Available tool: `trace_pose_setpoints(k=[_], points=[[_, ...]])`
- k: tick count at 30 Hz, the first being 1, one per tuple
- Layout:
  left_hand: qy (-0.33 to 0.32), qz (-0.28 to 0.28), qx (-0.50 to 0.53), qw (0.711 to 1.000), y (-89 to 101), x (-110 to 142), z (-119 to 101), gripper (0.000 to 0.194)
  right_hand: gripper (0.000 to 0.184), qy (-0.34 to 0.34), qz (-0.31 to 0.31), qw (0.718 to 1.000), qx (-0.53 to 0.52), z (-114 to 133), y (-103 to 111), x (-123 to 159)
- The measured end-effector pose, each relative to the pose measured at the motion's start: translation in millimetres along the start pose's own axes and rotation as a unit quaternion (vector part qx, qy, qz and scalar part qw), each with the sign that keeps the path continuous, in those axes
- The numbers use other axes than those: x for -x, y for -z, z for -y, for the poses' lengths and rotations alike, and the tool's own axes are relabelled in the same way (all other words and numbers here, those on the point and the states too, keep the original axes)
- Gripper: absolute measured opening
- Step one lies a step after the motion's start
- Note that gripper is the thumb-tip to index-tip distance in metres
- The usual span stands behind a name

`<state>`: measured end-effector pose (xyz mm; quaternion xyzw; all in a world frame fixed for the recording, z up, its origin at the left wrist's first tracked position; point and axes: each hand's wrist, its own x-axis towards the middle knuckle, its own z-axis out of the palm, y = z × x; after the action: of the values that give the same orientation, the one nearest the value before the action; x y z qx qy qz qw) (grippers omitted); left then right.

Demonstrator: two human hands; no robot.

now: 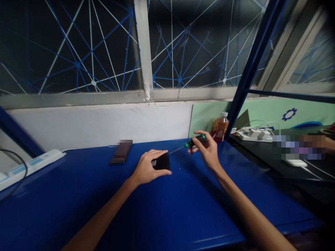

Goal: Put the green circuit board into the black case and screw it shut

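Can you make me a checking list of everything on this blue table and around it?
Surface: blue table, glossy, with reflections.
Job's things: small black device lying on the table; screwdriver with green and black handle, its thin shaft pointing toward the device.
Clutter: dark phone lying flat further back; drink bottle by the wall.
Grips: left hand closed on the small black device; right hand holds the screwdriver.
Cables: black cable by the white power strip; white leads at the second power strip.
Surroundings: window with blue and white lattice; dark side desk.
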<state>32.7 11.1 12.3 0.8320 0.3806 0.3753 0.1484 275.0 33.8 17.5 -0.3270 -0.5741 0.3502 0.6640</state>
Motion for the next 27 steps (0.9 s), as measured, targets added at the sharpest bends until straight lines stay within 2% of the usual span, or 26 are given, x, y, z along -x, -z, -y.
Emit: trace_pose_setpoints(k=[4, 8, 10, 15, 20, 22, 25, 27], points=[[0.000, -0.001, -0.001, 1.000, 0.2, 0.0, -0.2, 0.068, 0.031, 0.013, -0.029, 0.997, 0.070, -1.8, -0.8, 0.3], [0.000, 0.002, -0.004, 1.000, -0.5, -0.2, 1.2, 0.068, 0.033, -0.024, 0.020, 1.000, -0.006, -2.4, 1.5, -1.4], [0.001, 0.004, -0.004, 1.000, -0.8, 0.0, 1.3, 0.068, 0.034, -0.026, 0.026, 0.999, -0.011, -1.5, 2.5, -1.8], [0.008, 0.008, -0.003, 1.000, -2.0, 1.6, 1.3, 0.071, 0.027, 0.003, -0.033, 0.993, 0.112, -1.5, 3.4, -0.1], [0.022, 0.006, -0.008, 1.000, -2.7, 2.2, 3.1, 0.071, 0.035, -0.053, 0.042, 0.998, -0.002, -5.1, 5.5, -2.0], [0.019, 0.001, -0.007, 1.000, -2.0, 2.1, 3.1, 0.071, 0.037, -0.049, 0.031, 0.998, 0.004, -6.1, 5.8, -2.7], [0.016, -0.002, -0.002, 1.000, -0.3, 1.7, 2.2, 0.071, 0.028, -0.029, -0.007, 0.998, 0.054, -6.8, 5.9, -2.8], [0.018, -0.003, 0.000, 1.000, 0.7, 1.4, 1.4, 0.071, 0.026, -0.042, -0.002, 0.998, 0.047, -7.4, 6.6, -3.2]])
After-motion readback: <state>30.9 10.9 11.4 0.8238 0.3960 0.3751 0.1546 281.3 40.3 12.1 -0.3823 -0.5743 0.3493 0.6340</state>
